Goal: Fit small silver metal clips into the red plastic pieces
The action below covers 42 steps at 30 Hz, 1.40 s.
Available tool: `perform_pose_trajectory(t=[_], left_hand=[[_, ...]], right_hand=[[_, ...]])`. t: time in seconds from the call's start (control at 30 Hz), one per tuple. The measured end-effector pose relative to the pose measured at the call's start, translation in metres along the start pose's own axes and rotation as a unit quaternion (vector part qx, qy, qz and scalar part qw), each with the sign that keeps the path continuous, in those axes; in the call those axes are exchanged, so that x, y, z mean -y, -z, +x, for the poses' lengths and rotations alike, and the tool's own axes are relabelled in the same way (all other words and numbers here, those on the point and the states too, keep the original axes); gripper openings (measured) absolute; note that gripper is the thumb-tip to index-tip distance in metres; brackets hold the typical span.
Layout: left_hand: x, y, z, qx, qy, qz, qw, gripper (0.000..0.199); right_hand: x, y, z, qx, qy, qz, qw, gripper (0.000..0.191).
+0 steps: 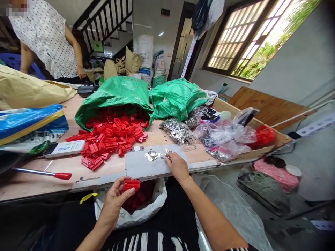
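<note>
Between the thumb and fingers of my left hand (115, 196) is a red plastic piece (131, 185), held above an open white sack (154, 205) with red pieces inside. My right hand (178, 166) rests at the grey mat (136, 165), its fingertips pinched together at small shiny metal parts (153, 155); what they hold is too small to make out. Many loose red pieces (112, 134) spill from a green sack (117, 92) onto the table, left of the mat.
A second green sack (178, 97), a bag of metal parts (177, 131) and a wooden tray (281, 139) of plastic bags stand to the right. A red-tipped lever (62, 176) and white box (66, 148) lie left. A person (49, 38) stands across the table.
</note>
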State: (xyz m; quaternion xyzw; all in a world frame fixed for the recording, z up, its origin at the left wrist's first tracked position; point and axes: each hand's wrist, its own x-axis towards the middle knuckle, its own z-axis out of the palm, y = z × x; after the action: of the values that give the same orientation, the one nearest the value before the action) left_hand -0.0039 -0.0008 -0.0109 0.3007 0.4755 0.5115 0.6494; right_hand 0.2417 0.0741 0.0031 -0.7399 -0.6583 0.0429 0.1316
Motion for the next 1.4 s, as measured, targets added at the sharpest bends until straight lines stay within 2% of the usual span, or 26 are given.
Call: perform_pose_trajectory(t=[0.17,0.37,0.57,0.73,0.9,0.97,1.03,1.17,1.3,1.4], left_hand=[[-0.001,0.007,0.003,-0.005,-0.009,-0.002,1.0,0.046],[0.002,0.019,0.008,0.017,-0.006,0.008,1.0,0.042],[0.003,0.015,0.007,0.02,-0.006,0.005,1.0,0.043],[0.002,0.014,0.006,0.014,-0.009,0.007,1.0,0.043],[0.0,0.016,0.008,0.008,-0.045,0.023,0.999,0.044],[-0.001,0.015,0.009,0.001,-0.076,0.044,0.996,0.043],[-0.002,0.015,0.009,-0.008,-0.113,0.072,0.991,0.039],[-0.004,0.014,0.007,-0.031,-0.187,0.173,0.967,0.035],[-0.008,0.011,0.004,-0.052,-0.245,0.27,0.93,0.034],[-0.012,0.008,0.001,-0.055,-0.242,0.265,0.932,0.034]], right_hand=[[0.007,0.0,0.005,0.011,0.006,-0.018,1.0,0.012],[-0.003,0.001,0.003,-0.006,0.016,0.012,1.0,0.013],[-0.01,0.01,0.006,0.002,-0.001,-0.004,1.0,0.018],[-0.003,0.005,0.007,0.011,0.024,-0.01,1.0,0.015],[0.001,0.004,0.009,0.011,0.035,-0.011,0.999,0.014],[0.003,0.007,0.008,0.0,0.043,0.025,0.999,0.015],[0.009,0.01,0.003,-0.002,0.067,0.112,0.992,0.014],[0.034,0.017,-0.021,0.051,0.142,0.292,0.945,0.015],[0.065,0.02,-0.045,0.082,0.185,0.345,0.916,0.011],[0.078,0.017,-0.053,0.085,0.216,0.336,0.913,0.01]])
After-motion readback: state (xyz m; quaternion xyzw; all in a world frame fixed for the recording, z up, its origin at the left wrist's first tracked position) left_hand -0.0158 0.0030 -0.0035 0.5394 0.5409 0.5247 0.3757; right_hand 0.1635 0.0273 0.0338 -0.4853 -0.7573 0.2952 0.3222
